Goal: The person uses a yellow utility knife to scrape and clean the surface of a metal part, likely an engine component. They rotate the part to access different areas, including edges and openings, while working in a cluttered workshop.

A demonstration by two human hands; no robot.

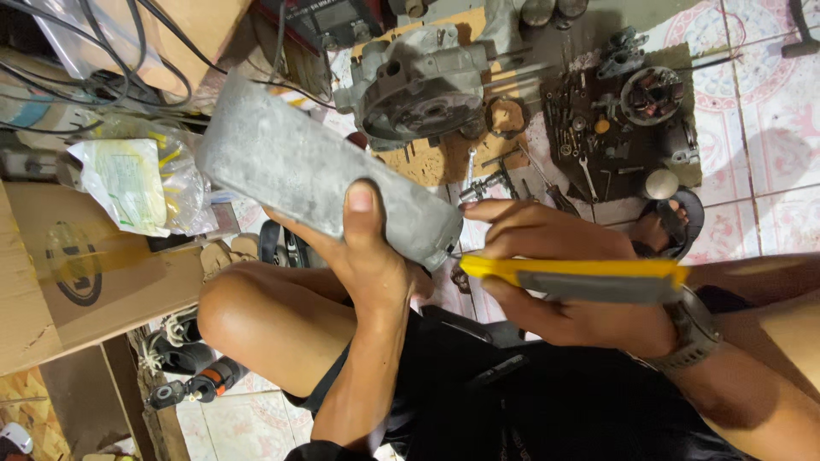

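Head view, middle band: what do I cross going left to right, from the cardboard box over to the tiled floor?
Cardboard box → clear plastic bag → grey metal block → left hand holding it → right hand → yellow-handled utility knife → sandalled foot → tiled floor.

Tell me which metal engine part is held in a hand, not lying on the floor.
The long flat grey cover, gripped by the left hand. The bulky engine casing and the round part lie on the floor beyond it.
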